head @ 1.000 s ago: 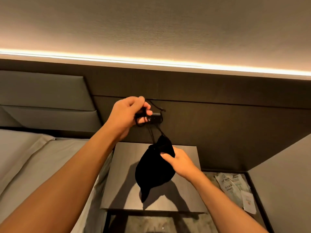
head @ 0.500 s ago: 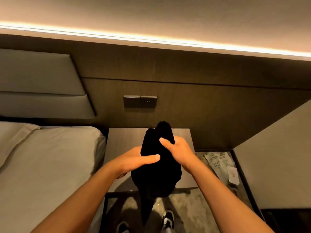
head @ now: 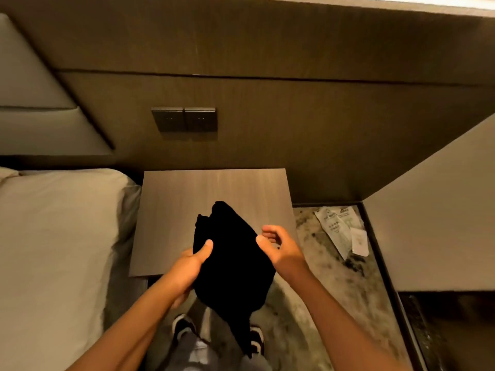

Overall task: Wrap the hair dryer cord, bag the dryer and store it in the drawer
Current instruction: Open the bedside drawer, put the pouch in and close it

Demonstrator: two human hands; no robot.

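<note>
**Describer:** Head view, looking down past two bare forearms. Nearest the camera, a pair of dark shoes (head: 184,326) stand on a marbled floor (head: 334,290). Above them hangs a black bag (head: 233,266), presumably holding the dryer, which is not visible. The bag is held over the front edge of a wooden nightstand (head: 214,191), our landmark.

**Listener:** How are the hands holding it?

**Describer:** The left hand (head: 184,266) grips the bag's left side, thumb pressed on top, fingers curled beneath. The right hand (head: 281,247) sits at the bag's right edge with fingers loosely spread; only the thumb seems to touch the cloth.

**Listener:** And further out?

**Describer:** Left of the nightstand lies a bed (head: 53,236) with pale bedding. Right of it, paper packets (head: 340,231) lie on the floor. Behind it, two wall switches (head: 184,119) sit on a dark panel.

**Listener:** What might go wrong?

**Describer:** No drawer is visible here. With one firm grip, the bag could slip and drop, and I cannot tell whether its mouth is drawn shut, so the dryer may slide out.
</note>
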